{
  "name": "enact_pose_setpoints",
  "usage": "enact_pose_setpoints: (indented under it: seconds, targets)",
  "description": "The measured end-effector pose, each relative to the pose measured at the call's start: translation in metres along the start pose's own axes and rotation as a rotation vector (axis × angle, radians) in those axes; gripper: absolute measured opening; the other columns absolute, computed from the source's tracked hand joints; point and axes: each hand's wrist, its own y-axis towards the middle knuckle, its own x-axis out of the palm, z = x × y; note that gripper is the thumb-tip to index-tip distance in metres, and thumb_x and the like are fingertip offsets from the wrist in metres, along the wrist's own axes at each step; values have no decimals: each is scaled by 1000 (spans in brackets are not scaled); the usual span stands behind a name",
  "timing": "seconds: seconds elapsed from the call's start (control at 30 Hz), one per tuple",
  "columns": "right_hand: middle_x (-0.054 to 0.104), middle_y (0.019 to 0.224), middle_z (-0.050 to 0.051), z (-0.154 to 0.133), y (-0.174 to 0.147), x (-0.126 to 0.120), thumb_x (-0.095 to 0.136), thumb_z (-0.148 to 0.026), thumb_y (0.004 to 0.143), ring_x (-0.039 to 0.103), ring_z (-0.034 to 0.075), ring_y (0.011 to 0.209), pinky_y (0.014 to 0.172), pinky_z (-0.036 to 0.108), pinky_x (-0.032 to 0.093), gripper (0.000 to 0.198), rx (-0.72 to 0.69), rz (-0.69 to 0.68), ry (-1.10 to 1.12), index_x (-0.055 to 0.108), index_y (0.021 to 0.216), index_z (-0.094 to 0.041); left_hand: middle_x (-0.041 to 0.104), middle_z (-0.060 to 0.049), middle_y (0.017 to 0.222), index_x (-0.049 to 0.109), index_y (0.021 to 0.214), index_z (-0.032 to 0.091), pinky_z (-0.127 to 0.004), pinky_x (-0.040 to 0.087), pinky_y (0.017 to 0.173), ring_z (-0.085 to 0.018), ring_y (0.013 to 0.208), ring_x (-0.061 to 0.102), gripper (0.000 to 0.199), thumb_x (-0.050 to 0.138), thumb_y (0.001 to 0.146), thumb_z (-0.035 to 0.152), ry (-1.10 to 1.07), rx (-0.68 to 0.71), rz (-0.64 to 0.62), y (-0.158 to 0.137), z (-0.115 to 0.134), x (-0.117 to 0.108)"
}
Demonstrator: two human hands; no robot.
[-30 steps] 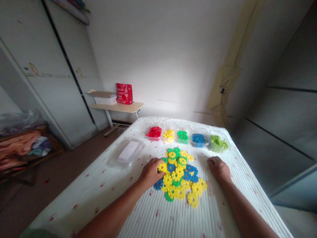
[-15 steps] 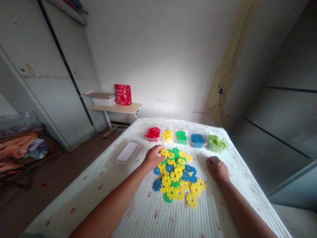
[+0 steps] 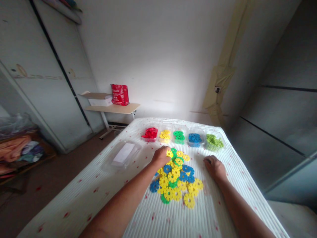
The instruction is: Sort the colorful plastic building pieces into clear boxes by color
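Note:
A loose pile of plastic snowflake discs (image 3: 176,193) in yellow, blue and green lies on the white ribbed cover. My left hand (image 3: 162,156) reaches over the pile's far left edge, its fingers closed at a yellow snowflake disc (image 3: 169,153); the fingertips are partly hidden. Right of the pile, my right hand (image 3: 216,167) rests on the cover with fingers curled closed. A small dark patch shows between its thumb and fingers, too small to name. Beyond the hands stand clear tubs of red pieces (image 3: 150,133), yellow pieces (image 3: 164,135), green pieces (image 3: 179,136), blue pieces (image 3: 195,138) and light-green pieces (image 3: 214,142).
A clear plastic lid or box (image 3: 135,151) with a white label lies on the cover at left. Behind the bed-like surface (image 3: 104,185) stands a small side table (image 3: 123,108) with a red bag (image 3: 120,95) and a white box (image 3: 100,101). Cabinets flank both sides.
My left hand has moved slightly right and farther over the pile's back edge, covering discs that showed before. My right hand stays almost in place. The whole view has shifted a little.

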Motion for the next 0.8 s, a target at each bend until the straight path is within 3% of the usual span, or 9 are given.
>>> enact_pose_setpoints:
  seconds: [0.1, 0.33, 0.6, 0.8]
  targets:
    - [62, 82, 3, 1, 0, 1, 42, -24, 77, 56, 13, 69, 61, 22, 37, 21, -6, 10, -3, 62, 74, -19, 64, 0, 86, 61, 88, 20, -24, 44, 75, -16, 82, 58, 29, 58, 60, 14, -90, -12, 13, 2, -4, -1]
    - [61, 81, 3, 1, 0, 1, 41, -25, 78, 56, 14, 70, 60, 22, 37, 21, -14, 6, -16, 61, 74, -19, 60, 5, 68, 56, 86, 15, -17, 40, 54, -9, 60, 54, 28, 60, 59, 15, -561, -141, -3, 4, -23, 4]
    - [62, 82, 4, 1, 0, 1, 42, -24, 78, 56, 14, 71, 62, 22, 37, 21, -13, -5, -19, 62, 76, -19, 56, 5, 66, 55, 85, 15, -18, 39, 53, -8, 58, 51, 29, 60, 56, 16, -731, -148, 26, 2, -29, 7]
    - [61, 81, 3, -1, -1, 0, 41, -24, 77, 56, 13, 70, 61, 22, 37, 23, -3, -1, -20, 63, 75, -18, 59, 3, 72, 56, 89, 15, -21, 44, 60, -11, 66, 55, 33, 63, 57, 19, -776, -119, 118, 0, -29, 1]
